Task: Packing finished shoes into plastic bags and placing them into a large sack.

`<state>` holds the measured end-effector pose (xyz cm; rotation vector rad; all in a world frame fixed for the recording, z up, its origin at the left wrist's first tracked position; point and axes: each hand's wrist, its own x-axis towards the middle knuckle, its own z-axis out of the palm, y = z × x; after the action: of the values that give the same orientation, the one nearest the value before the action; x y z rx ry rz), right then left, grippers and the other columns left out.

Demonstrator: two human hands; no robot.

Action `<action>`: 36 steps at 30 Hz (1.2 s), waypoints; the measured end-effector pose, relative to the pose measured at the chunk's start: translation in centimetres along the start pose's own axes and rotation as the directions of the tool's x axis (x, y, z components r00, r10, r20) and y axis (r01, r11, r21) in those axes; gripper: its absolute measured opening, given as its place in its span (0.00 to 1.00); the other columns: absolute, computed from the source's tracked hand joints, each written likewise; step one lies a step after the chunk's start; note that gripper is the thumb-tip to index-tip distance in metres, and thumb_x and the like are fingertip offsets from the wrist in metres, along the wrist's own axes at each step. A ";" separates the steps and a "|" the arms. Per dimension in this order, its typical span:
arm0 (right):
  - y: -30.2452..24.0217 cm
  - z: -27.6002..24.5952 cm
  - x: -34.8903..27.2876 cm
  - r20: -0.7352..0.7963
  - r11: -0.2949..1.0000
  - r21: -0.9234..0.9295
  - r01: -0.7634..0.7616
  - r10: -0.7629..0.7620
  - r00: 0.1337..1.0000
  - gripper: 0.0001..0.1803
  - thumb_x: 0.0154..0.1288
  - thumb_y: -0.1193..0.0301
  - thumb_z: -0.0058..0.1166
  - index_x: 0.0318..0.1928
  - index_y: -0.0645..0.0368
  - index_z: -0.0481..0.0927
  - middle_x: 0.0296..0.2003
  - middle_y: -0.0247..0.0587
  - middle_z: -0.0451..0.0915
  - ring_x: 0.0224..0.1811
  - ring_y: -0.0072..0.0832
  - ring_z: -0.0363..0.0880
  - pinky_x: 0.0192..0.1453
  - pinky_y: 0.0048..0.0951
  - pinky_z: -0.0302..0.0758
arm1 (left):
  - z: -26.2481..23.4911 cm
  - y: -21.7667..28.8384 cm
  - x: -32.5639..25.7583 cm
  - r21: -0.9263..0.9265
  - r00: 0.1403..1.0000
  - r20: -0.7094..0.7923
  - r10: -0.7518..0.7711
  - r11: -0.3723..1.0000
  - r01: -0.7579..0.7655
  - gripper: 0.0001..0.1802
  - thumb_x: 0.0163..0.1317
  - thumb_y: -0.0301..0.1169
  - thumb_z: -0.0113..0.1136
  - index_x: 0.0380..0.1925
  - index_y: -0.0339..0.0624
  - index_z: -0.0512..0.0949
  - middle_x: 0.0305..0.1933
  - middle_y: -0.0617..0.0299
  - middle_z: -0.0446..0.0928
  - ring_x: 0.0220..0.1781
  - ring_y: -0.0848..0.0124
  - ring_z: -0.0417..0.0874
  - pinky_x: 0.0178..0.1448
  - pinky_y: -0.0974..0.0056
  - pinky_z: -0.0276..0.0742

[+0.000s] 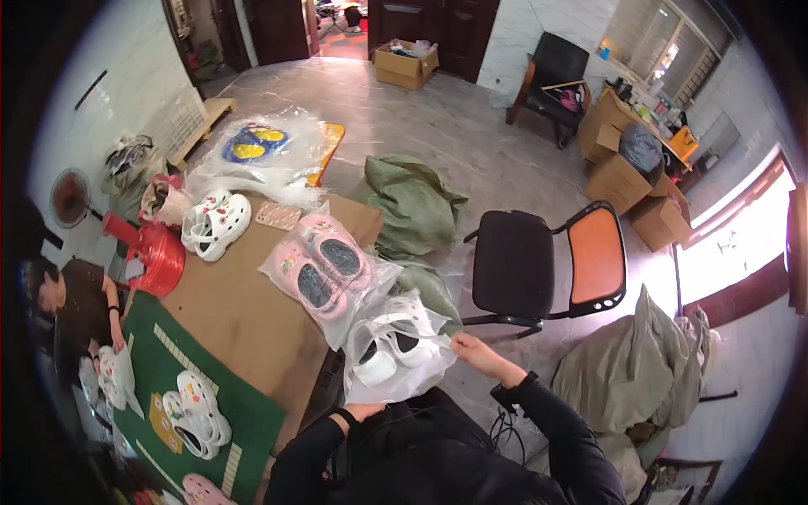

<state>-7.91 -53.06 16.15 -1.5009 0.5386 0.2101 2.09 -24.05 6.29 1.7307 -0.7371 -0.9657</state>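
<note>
A clear plastic bag (358, 389) with a pair of white clogs (376, 368) inside is held up in front of my body. My right hand (477, 353) is closed on the bag's right edge and pulls it out taut. Below the bag, my left hand (364, 411) holds its lower side; most of its fingers are hidden behind the plastic and shoes. Just beyond lies a pair of pink clogs (338, 257) in another clear bag, on the brown board-topped table (227, 307). White clogs with coloured charms (217, 224) sit farther back on it.
On the green mat (244, 383) at left rest more decorated white clogs (198, 412). A co-worker (84, 303) handles a bagged pair there. Red plastic tape (157, 259) stands on the table. An orange-backed chair (513, 265) and green sacks (412, 202) occupy the floor beyond.
</note>
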 end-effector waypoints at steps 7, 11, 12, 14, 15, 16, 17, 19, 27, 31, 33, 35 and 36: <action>8.5 2.8 6.9 -0.126 0.816 0.466 -0.342 0.444 0.887 0.10 0.63 0.66 0.37 0.40 0.59 0.65 0.35 0.43 0.72 0.38 0.37 0.75 0.42 0.41 0.74 | -0.2 0.2 0.1 0.823 0.943 0.326 0.070 0.469 -0.320 0.11 0.47 0.33 0.50 0.31 0.47 0.77 0.26 0.59 0.77 0.34 0.61 0.78 0.48 0.62 0.68; 12.2 5.7 11.1 -0.276 0.814 0.484 -0.320 0.490 0.827 0.12 0.61 0.68 0.36 0.42 0.59 0.68 0.38 0.44 0.73 0.38 0.38 0.75 0.41 0.44 0.73 | 0.4 1.8 0.3 0.867 0.925 0.380 0.009 0.345 -0.359 0.11 0.48 0.31 0.49 0.32 0.52 0.77 0.23 0.62 0.76 0.34 0.63 0.78 0.52 0.55 0.63; 13.6 6.3 11.8 -0.316 0.881 0.335 -0.335 0.440 0.841 0.12 0.61 0.68 0.36 0.42 0.59 0.69 0.39 0.45 0.73 0.38 0.38 0.75 0.41 0.44 0.73 | 0.6 2.3 0.3 0.879 0.930 0.367 0.015 0.322 -0.352 0.09 0.48 0.30 0.48 0.30 0.52 0.76 0.24 0.63 0.76 0.35 0.63 0.78 0.53 0.53 0.62; 15.3 7.6 11.9 -0.163 0.995 -0.087 0.046 -0.060 0.985 0.15 0.60 0.64 0.41 0.45 0.58 0.68 0.38 0.38 0.70 0.40 0.29 0.69 0.40 0.37 0.69 | 0.6 2.8 0.6 0.902 0.940 0.340 0.032 0.271 -0.336 0.06 0.49 0.29 0.48 0.26 0.50 0.74 0.25 0.64 0.76 0.38 0.64 0.77 0.55 0.49 0.59; 16.0 7.9 12.5 -0.220 0.978 0.194 -0.081 0.124 0.968 0.17 0.59 0.64 0.43 0.47 0.59 0.66 0.41 0.39 0.69 0.43 0.31 0.68 0.43 0.36 0.68 | 0.9 2.0 1.0 0.894 0.938 0.334 0.091 0.285 -0.346 0.05 0.49 0.30 0.48 0.27 0.51 0.73 0.23 0.65 0.76 0.38 0.64 0.77 0.53 0.50 0.59; 13.3 11.0 12.0 -0.168 0.864 0.457 -0.210 0.315 0.934 0.20 0.59 0.64 0.44 0.49 0.61 0.64 0.43 0.41 0.69 0.46 0.32 0.67 0.46 0.35 0.67 | 0.0 0.6 -0.1 0.907 0.951 0.303 0.064 0.288 -0.308 0.05 0.49 0.30 0.48 0.27 0.51 0.73 0.23 0.65 0.76 0.38 0.64 0.77 0.53 0.50 0.59; 10.5 12.1 11.4 -0.155 0.862 0.457 -0.219 0.320 0.935 0.20 0.59 0.64 0.44 0.49 0.61 0.64 0.43 0.41 0.69 0.46 0.32 0.67 0.46 0.35 0.67 | -0.3 -0.2 -0.5 0.896 0.945 0.319 0.074 0.302 -0.326 0.05 0.49 0.30 0.48 0.27 0.52 0.73 0.23 0.66 0.75 0.37 0.65 0.77 0.51 0.51 0.60; 6.7 12.1 10.7 -0.144 0.844 0.387 -0.371 0.453 0.880 0.28 0.56 0.61 0.48 0.53 0.63 0.60 0.48 0.47 0.66 0.51 0.38 0.65 0.51 0.34 0.65 | -0.6 -0.1 0.1 0.864 0.915 0.387 0.116 0.302 -0.404 0.06 0.48 0.31 0.49 0.28 0.52 0.73 0.21 0.67 0.74 0.34 0.67 0.76 0.44 0.57 0.63; 10.4 12.6 12.4 -0.309 0.842 -0.410 -0.351 0.234 0.922 0.37 0.46 0.48 0.55 0.49 0.63 0.64 0.47 0.54 0.65 0.49 0.41 0.67 0.49 0.36 0.66 | -2.8 0.1 3.0 0.766 0.853 0.499 0.154 0.382 -0.518 0.04 0.49 0.31 0.48 0.24 0.50 0.73 0.21 0.66 0.74 0.32 0.66 0.77 0.37 0.60 0.68; 11.3 8.1 13.2 -0.187 0.919 -0.187 -0.347 0.313 0.931 0.30 0.52 0.48 0.50 0.42 0.63 0.71 0.40 0.51 0.73 0.42 0.37 0.72 0.44 0.34 0.69 | -4.2 -1.7 2.5 0.698 0.843 0.504 0.190 0.486 -0.527 0.05 0.50 0.31 0.47 0.24 0.48 0.73 0.21 0.63 0.74 0.29 0.63 0.77 0.29 0.59 0.72; 12.2 4.5 12.4 -0.265 0.926 -0.262 -0.271 0.201 0.943 0.23 0.61 0.55 0.39 0.34 0.65 0.74 0.29 0.43 0.77 0.32 0.29 0.76 0.39 0.31 0.71 | -4.7 -1.6 2.3 0.656 0.825 0.524 0.210 0.518 -0.549 0.05 0.49 0.30 0.47 0.25 0.48 0.72 0.21 0.61 0.74 0.27 0.63 0.77 0.26 0.59 0.72; 14.8 1.6 12.1 -0.423 0.879 0.037 -0.475 0.445 0.790 0.21 0.60 0.57 0.40 0.31 0.64 0.74 0.28 0.45 0.77 0.31 0.31 0.77 0.38 0.33 0.72 | -4.7 -1.1 2.5 0.663 0.815 0.563 0.133 0.516 -0.542 0.04 0.48 0.31 0.48 0.24 0.47 0.72 0.20 0.61 0.73 0.26 0.62 0.77 0.26 0.58 0.72; 16.2 1.5 12.2 -0.438 0.879 0.043 -0.475 0.444 0.782 0.21 0.60 0.57 0.40 0.31 0.64 0.74 0.28 0.45 0.77 0.31 0.31 0.77 0.38 0.33 0.72 | -5.2 -0.5 2.6 0.543 0.785 0.539 0.307 0.585 -0.602 0.05 0.48 0.30 0.47 0.25 0.46 0.72 0.20 0.61 0.73 0.25 0.62 0.76 0.26 0.58 0.72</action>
<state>-4.40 -52.71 -3.90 -1.4653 1.2825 0.2747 7.91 -23.58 6.16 1.7945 -1.9393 -0.6821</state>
